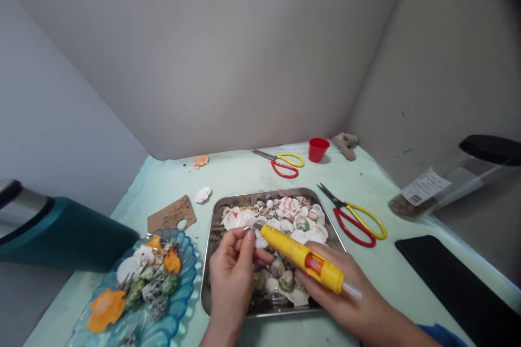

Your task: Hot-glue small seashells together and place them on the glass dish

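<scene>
My left hand (233, 276) is over the near left part of a steel tray (211, 238) full of seashells (291, 214). Its fingers pinch a small pale shell (248, 226). My right hand (345, 295) grips a yellow glue gun (301, 256) with a clear glue stick out the back. The gun's metal tip points left and touches or nearly touches the pinched shell.
A blue glass dish (181, 287) of coloured shells sits at the near left, with a brown card tag (171, 214) behind it. Two red-and-yellow scissors (356, 219) (285, 162), a red cup (318, 149), a teal flask (61, 233), a black phone (456, 282) and a tipped jar (456, 179) surround the tray.
</scene>
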Available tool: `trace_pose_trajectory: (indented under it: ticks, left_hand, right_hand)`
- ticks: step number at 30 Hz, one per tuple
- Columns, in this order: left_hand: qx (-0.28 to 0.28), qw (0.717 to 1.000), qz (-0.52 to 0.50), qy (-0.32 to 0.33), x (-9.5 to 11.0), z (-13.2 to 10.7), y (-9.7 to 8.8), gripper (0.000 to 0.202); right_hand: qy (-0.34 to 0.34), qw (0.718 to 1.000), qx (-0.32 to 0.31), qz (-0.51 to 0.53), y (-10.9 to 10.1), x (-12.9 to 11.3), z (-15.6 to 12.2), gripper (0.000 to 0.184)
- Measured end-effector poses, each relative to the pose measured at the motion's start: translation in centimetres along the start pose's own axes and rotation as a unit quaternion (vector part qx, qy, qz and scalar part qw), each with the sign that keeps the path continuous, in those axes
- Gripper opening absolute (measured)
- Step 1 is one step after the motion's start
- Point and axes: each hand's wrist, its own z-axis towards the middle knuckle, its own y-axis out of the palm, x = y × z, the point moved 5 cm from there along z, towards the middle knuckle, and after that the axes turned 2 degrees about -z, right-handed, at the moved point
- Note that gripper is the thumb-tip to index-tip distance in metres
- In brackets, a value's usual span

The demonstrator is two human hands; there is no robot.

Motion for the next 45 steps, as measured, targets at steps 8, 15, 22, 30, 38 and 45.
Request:
trace_pose_trajectory:
  ticks: [8, 15, 22, 30, 38, 45]
  left_hand:
    - [0.004, 1.0, -0.014, -0.013, -0.12, 0.23, -0.07, 0.024]
    - [-0.005, 0.999, -0.018, -0.027, -0.54, 0.41, 0.06, 0.025]
    - [-0.009, 1.0, -0.012, -0.024, -0.26, 0.19, 0.1, 0.026]
    - [0.017, 1.0, -0.011, -0.019, 0.08, 0.21, -0.11, 0.025]
    - [0.021, 1.0, -0.014, -0.019, -0.11, 0.16, -0.23, 0.026]
    - [0.062, 0.998, -0.023, -0.01, -0.14, 0.28, -0.75, 0.027]
  right_hand:
    - [-0.002, 1.0, 0.021, 0.009, 0.15, 0.42, 0.08, 0.008]
    - [-0.015, 1.0, 0.008, -0.008, 0.15, 0.25, -0.26, 0.008]
    - [-0.02, 1.0, 0.008, 0.0, 0.24, 0.41, -0.06, 0.007]
    - [-0.002, 0.999, 0.034, 0.002, 0.15, 0.54, -0.24, 0.008]
    - [-0.016, 1.0, 0.018, -0.005, 0.17, 0.45, -0.16, 0.01]
    - [-0.016, 0.999, 0.011, -0.028, 0.2, 0.36, -0.04, 0.012]
